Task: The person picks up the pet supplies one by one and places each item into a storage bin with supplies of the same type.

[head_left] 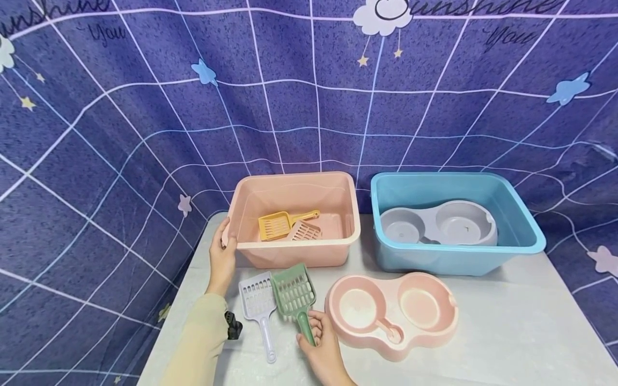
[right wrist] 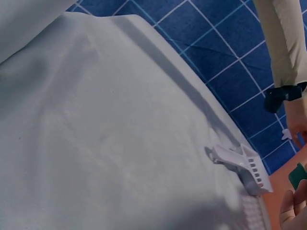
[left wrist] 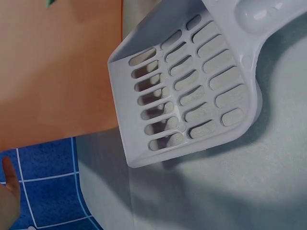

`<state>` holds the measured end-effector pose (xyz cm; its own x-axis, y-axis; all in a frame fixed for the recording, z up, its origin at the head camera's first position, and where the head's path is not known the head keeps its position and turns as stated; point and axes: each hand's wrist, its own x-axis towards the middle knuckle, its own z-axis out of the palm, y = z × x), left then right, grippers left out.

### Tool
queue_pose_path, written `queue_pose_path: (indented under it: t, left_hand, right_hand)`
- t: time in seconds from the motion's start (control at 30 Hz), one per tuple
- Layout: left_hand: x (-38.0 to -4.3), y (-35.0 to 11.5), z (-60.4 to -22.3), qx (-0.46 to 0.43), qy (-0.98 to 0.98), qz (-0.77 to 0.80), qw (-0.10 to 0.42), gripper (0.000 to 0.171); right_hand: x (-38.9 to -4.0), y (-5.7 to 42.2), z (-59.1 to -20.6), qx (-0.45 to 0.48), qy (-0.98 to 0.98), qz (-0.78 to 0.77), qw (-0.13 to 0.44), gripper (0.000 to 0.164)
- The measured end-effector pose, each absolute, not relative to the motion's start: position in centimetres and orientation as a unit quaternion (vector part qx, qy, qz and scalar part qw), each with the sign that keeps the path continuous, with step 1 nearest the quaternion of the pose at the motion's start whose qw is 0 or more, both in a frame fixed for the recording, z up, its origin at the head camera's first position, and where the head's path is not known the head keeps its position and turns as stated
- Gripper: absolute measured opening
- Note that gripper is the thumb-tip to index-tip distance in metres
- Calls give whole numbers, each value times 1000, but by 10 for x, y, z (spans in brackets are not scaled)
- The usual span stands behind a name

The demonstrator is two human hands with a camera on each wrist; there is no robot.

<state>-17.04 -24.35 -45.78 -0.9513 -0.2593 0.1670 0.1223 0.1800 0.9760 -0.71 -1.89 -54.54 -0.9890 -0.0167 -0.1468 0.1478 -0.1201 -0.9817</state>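
In the head view my right hand point(head_left: 324, 343) holds the handle of a green litter scoop point(head_left: 294, 292), thumb on one side and fingers on the other. The scoop's slotted pan points toward a pink litter box point(head_left: 285, 254). My left hand point(head_left: 223, 262) touches that box's front left corner, its fingers stretched along the outer side. Beside the green scoop lies a pale lilac litter scoop point(head_left: 258, 297), its pan large in the left wrist view. Inside the pink box rest a yellow scoop point(head_left: 275, 226) and a pink scoop point(head_left: 305, 230).
A pink double pet bowl point(head_left: 393, 313) sits right of my right hand. Behind it stands a blue litter box point(head_left: 449, 260) with a grey double bowl point(head_left: 425, 217) inside. Dark blue patterned cloth point(head_left: 299, 80) rises behind and at the left of the white-covered table point(head_left: 521, 327).
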Motion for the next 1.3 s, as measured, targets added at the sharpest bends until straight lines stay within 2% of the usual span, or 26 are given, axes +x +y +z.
queue_pose_path:
  t: [0.7, 1.3]
  left_hand:
    - [-171, -242, -458, 50, -751, -640, 152, 50]
    - [-175, -245, -467, 58, -757, -634, 144, 51]
  right_hand:
    - [-7, -9, -512, 23, 647, -760, 53, 52]
    - [-6, -4, -492, -17, 645, -764, 3, 47]
